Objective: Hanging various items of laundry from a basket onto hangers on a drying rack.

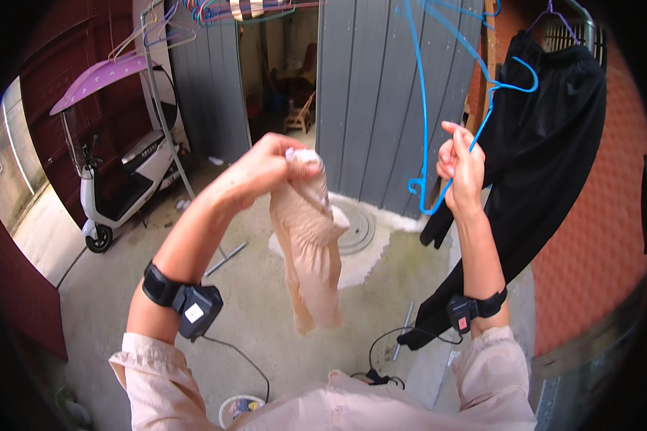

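Note:
My left hand [286, 164] grips a beige, gathered garment [312, 253] by its upper end, and the cloth hangs down in front of me. The exact kind of garment cannot be told. My right hand [462, 164] is closed around one side of a blue clothes hanger [423, 129], whose hook points to the upper right. Garment and hanger are apart. Behind my right forearm hang black trousers [550, 134] on a purple hanger [551, 6].
A metal rack pole [164, 116] with hangers stands at the left, beside a white scooter [113, 199]. A round drain cover [356, 229] lies in the concrete floor. A bucket [240, 409] stands near me. Cables run from both arm-worn devices.

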The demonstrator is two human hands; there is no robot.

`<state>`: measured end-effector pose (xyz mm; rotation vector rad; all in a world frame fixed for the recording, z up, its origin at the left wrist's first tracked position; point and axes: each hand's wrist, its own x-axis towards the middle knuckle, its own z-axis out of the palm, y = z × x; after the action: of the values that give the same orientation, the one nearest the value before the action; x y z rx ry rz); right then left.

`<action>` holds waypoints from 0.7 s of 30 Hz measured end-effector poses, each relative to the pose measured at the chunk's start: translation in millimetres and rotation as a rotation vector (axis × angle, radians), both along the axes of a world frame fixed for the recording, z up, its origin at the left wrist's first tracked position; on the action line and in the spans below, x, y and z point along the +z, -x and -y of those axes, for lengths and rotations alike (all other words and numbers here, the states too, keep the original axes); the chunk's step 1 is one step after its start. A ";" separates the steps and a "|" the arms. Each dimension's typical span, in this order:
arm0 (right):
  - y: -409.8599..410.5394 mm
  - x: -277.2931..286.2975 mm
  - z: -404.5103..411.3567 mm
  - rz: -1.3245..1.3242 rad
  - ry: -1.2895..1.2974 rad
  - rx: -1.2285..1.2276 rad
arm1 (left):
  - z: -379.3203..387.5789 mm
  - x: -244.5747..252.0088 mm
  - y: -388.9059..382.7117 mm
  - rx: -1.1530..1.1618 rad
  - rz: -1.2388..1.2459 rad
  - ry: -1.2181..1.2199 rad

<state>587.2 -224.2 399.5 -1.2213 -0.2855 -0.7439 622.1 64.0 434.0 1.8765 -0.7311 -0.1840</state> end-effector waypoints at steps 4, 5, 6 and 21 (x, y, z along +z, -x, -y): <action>-2.2 -16.4 1.3 -0.036 0.056 0.002 | -0.7 -15.1 -3.3 0.040 -0.079 0.010; -4.5 -24.0 2.1 -0.046 0.075 0.010 | -2.4 -16.3 -4.3 0.047 -0.100 0.005; -6.9 -33.6 1.7 -0.057 0.093 -0.001 | -5.6 -16.5 -2.2 0.065 -0.079 -0.002; 14.5 -143.5 68.6 -0.454 0.002 -0.507 | -11.5 -16.8 -4.5 0.096 -0.039 -0.044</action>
<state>572.7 -292.7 256.0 -1.4445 0.4131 -0.8674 626.6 75.5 417.1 1.9402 -0.6139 -0.1760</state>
